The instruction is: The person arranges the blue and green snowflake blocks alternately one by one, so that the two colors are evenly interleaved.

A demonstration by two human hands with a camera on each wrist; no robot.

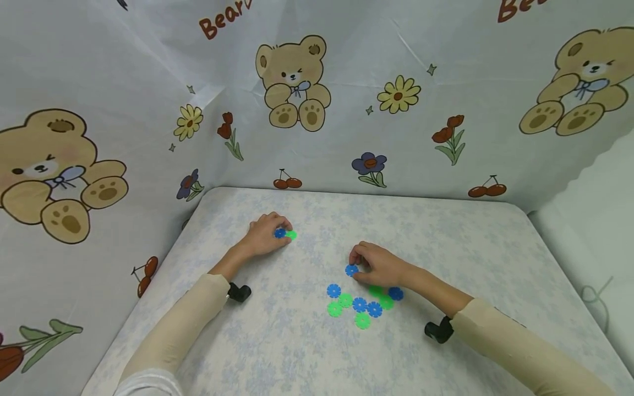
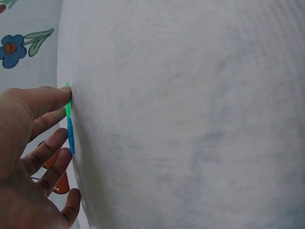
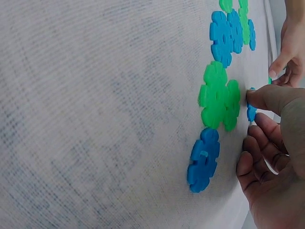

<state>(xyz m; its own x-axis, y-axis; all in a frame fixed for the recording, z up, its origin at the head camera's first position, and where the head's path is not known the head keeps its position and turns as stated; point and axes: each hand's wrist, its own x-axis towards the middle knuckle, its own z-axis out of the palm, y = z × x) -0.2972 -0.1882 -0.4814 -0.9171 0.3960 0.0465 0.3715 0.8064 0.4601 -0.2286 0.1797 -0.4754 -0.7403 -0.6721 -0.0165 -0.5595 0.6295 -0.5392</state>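
At the back left of the table, my left hand (image 1: 266, 235) pinches a green flower-shaped plastic disc (image 1: 291, 235) with its thumb. A blue flower-shaped disc (image 2: 71, 135) sits edge to edge with the green one, near the other fingertips; the two look joined. Nearer the middle, my right hand (image 1: 380, 265) has a separate blue disc (image 1: 351, 270) between thumb and fingers, at the tabletop. In the right wrist view this disc is seen mostly edge-on and partly covered by the thumb.
Several loose discs lie below the right hand, among them a blue disc (image 1: 334, 291), a green disc (image 1: 362, 320) and another blue disc (image 1: 395, 293). A patterned cloth (image 1: 342, 159) hangs behind the table (image 1: 277, 335). Each wrist wears a black camera (image 1: 240, 292).
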